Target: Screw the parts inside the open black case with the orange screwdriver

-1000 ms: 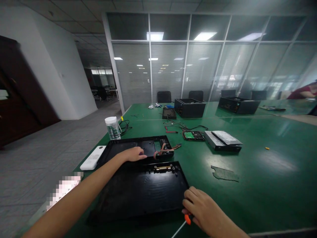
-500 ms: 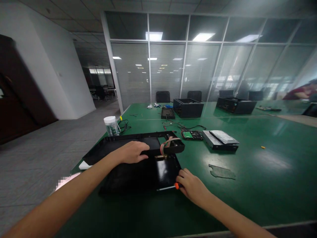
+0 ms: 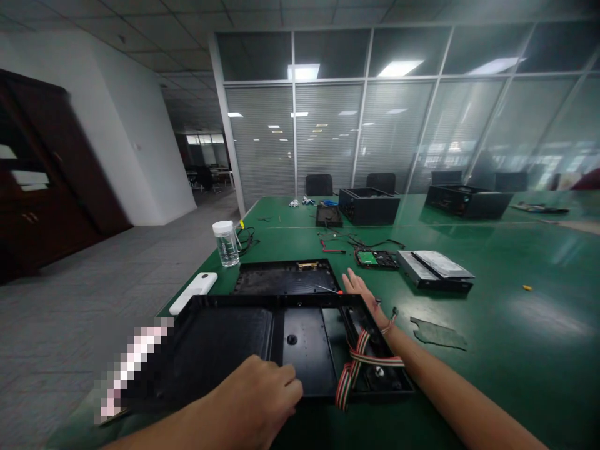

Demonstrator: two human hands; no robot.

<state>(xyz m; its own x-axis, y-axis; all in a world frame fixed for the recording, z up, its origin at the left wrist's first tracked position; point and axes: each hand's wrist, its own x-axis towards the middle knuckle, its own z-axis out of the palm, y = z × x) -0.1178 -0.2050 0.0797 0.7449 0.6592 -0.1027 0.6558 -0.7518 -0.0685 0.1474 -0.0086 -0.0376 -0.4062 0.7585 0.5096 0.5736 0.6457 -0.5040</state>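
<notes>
A shallow black casing (image 3: 307,337) with striped ribbon cables (image 3: 360,359) at its right end lies closest to me. My left hand (image 3: 267,390) is closed at its near edge, fingers curled and fingertips partly hidden. Behind the casing lies a second black panel (image 3: 281,278) with a gold-coloured connector strip (image 3: 308,266). At that panel's right end is my right hand (image 3: 359,290), its fingers partly stretched forward. A screwdriver (image 3: 330,289) with an orange collar points left from this hand; its handle is hidden. The right forearm passes beside the casing and cables.
A clear lidded bottle (image 3: 226,244) and a long white object (image 3: 194,292) sit left. Rightward are a circuit-board drive (image 3: 377,259), a boxy drive (image 3: 435,272) and a flat dark plate (image 3: 438,332). Black computer cases (image 3: 369,207) stand farther back on the green table.
The ribbon-cable casing has come toward me with my left hand. The panel with the connector strip now lies behind it. My right hand and screwdriver have moved farther away.
</notes>
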